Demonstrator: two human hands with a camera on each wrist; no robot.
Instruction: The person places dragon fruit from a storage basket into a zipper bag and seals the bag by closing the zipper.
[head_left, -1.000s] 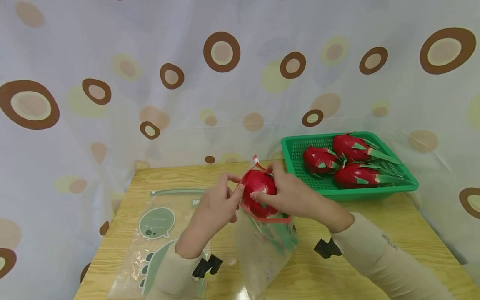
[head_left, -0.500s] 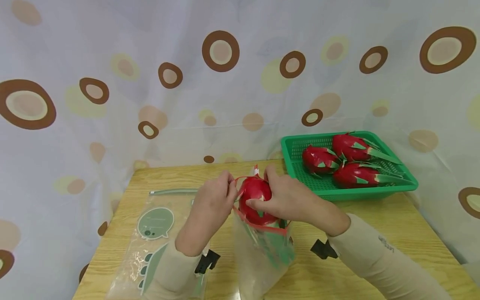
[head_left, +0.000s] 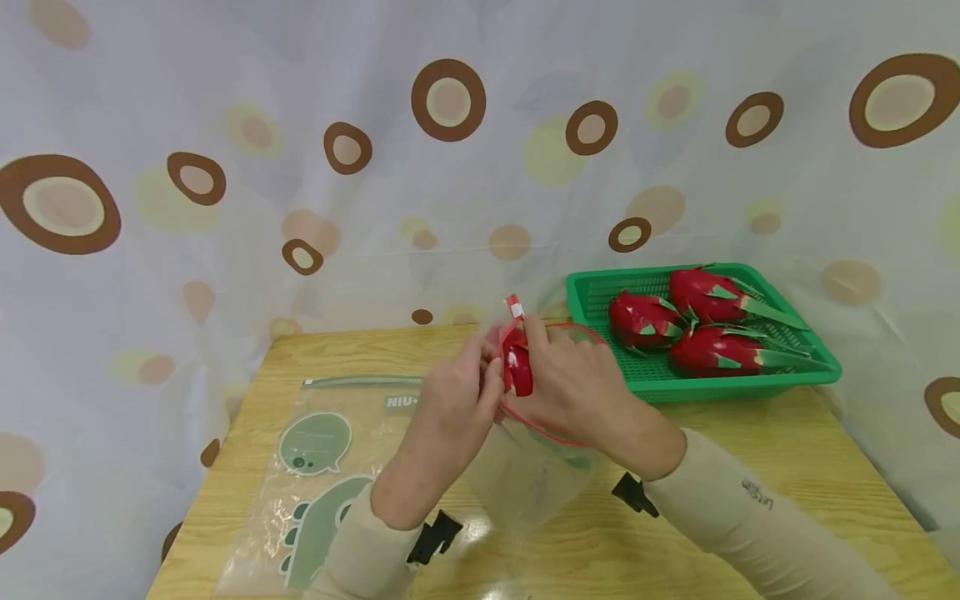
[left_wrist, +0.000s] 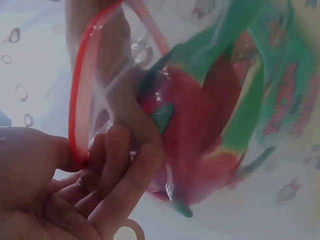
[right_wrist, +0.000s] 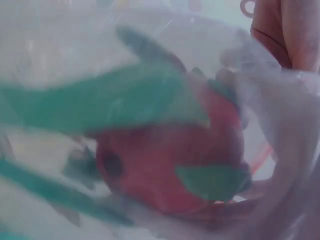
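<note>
Head view: two hands work a red fruit inside a clear bag.

The left hand pinches the bag's red rim between thumb and fingers, and the right hand reaches in through the bag's mouth and touches the fruit; its fingers are partly hidden, so I cannot tell how far open they are or if they grip it. Both wrist views show the fruit's green leaves through the plastic. Another bag, with green pictures on it, lies flat on the worktop, to the left. A green basket sits at the back right with three more red fruits in it.
</note>
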